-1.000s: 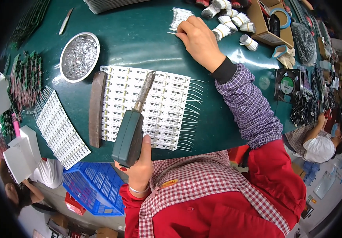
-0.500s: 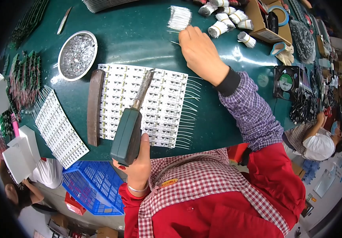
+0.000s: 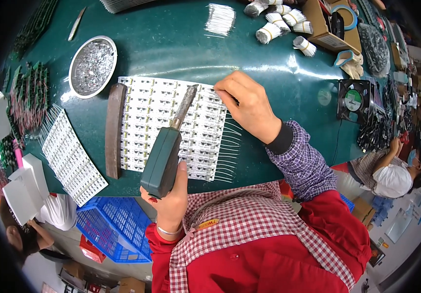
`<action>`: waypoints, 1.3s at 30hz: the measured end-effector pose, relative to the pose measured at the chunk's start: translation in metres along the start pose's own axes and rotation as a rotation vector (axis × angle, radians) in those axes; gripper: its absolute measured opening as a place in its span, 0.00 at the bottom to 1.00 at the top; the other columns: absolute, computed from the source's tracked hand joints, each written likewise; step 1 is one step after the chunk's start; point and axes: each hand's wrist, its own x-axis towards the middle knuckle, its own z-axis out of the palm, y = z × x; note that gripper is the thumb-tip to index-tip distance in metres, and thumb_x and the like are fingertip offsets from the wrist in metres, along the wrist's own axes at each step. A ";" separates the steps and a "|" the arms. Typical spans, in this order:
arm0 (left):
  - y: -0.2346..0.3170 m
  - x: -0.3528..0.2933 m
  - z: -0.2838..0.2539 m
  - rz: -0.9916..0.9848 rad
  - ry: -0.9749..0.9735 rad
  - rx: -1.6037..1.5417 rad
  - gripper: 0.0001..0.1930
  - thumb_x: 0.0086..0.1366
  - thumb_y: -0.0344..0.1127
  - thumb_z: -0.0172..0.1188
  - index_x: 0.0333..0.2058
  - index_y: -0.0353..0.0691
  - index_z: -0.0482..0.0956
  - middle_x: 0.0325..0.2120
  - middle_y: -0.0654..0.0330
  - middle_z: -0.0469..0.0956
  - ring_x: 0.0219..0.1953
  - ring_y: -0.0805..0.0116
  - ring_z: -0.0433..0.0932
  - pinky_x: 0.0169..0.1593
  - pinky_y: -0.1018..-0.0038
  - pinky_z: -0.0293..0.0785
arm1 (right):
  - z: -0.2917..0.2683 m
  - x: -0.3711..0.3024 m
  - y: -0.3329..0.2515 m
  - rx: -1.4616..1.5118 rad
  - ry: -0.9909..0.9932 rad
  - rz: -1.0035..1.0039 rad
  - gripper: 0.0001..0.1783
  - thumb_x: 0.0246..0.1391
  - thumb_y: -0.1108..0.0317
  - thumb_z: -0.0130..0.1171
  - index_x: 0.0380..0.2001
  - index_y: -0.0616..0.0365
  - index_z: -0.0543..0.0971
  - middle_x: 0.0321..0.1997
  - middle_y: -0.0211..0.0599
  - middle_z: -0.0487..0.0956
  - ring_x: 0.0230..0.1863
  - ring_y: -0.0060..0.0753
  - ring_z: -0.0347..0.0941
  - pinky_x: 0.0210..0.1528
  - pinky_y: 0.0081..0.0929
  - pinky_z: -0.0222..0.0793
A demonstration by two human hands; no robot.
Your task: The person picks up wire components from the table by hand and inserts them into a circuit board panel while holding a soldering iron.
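Note:
My left hand (image 3: 172, 200) is wrapped round the green handle of a soldering iron (image 3: 160, 158). Its long metal tip slants up over a white circuit board panel (image 3: 144, 122) with rows of small parts. At the panel's upper right corner, my right hand (image 3: 250, 105) is closed in a pinch at the edge; the thin white wire in its fingers is mostly hidden. Below that hand, a row of white wires (image 3: 227, 156) sticks out from the panel's right edge. A dark brown bar (image 3: 114, 132) lies along the left edge.
Loose white wires (image 3: 219, 20) lie at the far side, near banded wire bundles (image 3: 269, 32) and a cardboard box (image 3: 323, 30). A metal bowl (image 3: 114, 66) of silvery scraps stands left. A second wired panel (image 3: 76, 158) overhangs the table edge. A small fan (image 3: 353, 100) sits right.
My right hand has come from the loose wires toward me to the panel's upper right corner. The soldering iron has shifted slightly right, its tip nearer that corner.

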 end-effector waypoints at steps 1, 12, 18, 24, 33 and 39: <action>0.000 0.000 0.000 -0.026 -0.003 -0.019 0.12 0.56 0.24 0.70 0.39 0.28 0.83 0.31 0.57 0.84 0.30 0.74 0.80 0.34 0.77 0.75 | 0.000 0.000 0.000 0.001 0.000 0.001 0.05 0.50 0.79 0.64 0.32 0.62 0.79 0.32 0.40 0.76 0.35 0.45 0.76 0.37 0.37 0.73; 0.001 0.000 0.005 0.024 -0.061 0.093 0.09 0.56 0.24 0.72 0.36 0.35 0.83 0.33 0.61 0.82 0.32 0.76 0.78 0.38 0.78 0.72 | 0.001 -0.002 0.002 -0.019 -0.009 -0.019 0.06 0.49 0.80 0.65 0.32 0.63 0.79 0.33 0.39 0.74 0.36 0.43 0.75 0.38 0.36 0.74; 0.001 0.003 0.008 0.003 -0.054 0.028 0.09 0.56 0.25 0.72 0.35 0.33 0.83 0.30 0.61 0.81 0.29 0.76 0.78 0.35 0.78 0.72 | 0.001 -0.002 0.002 -0.041 -0.013 -0.039 0.06 0.49 0.79 0.65 0.32 0.64 0.79 0.33 0.39 0.74 0.36 0.42 0.75 0.38 0.35 0.74; 0.006 0.001 0.002 -0.051 -0.056 0.105 0.11 0.55 0.25 0.72 0.37 0.30 0.83 0.30 0.57 0.83 0.29 0.72 0.80 0.35 0.75 0.75 | 0.002 -0.002 0.003 -0.047 -0.013 -0.037 0.06 0.48 0.79 0.65 0.32 0.64 0.79 0.33 0.39 0.73 0.36 0.42 0.75 0.38 0.35 0.74; -0.010 -0.004 -0.005 0.009 -0.029 0.072 0.18 0.58 0.21 0.68 0.48 0.28 0.79 0.34 0.54 0.82 0.24 0.75 0.76 0.25 0.80 0.71 | -0.002 0.003 -0.001 -0.071 -0.014 -0.031 0.05 0.50 0.78 0.64 0.31 0.62 0.78 0.33 0.39 0.74 0.36 0.43 0.75 0.38 0.35 0.73; -0.014 -0.002 -0.006 0.021 0.010 0.057 0.19 0.58 0.21 0.68 0.49 0.28 0.79 0.35 0.54 0.82 0.24 0.76 0.76 0.25 0.81 0.71 | -0.009 0.045 0.023 -0.230 0.103 -0.091 0.05 0.51 0.77 0.63 0.31 0.58 0.77 0.33 0.38 0.74 0.37 0.44 0.72 0.38 0.37 0.70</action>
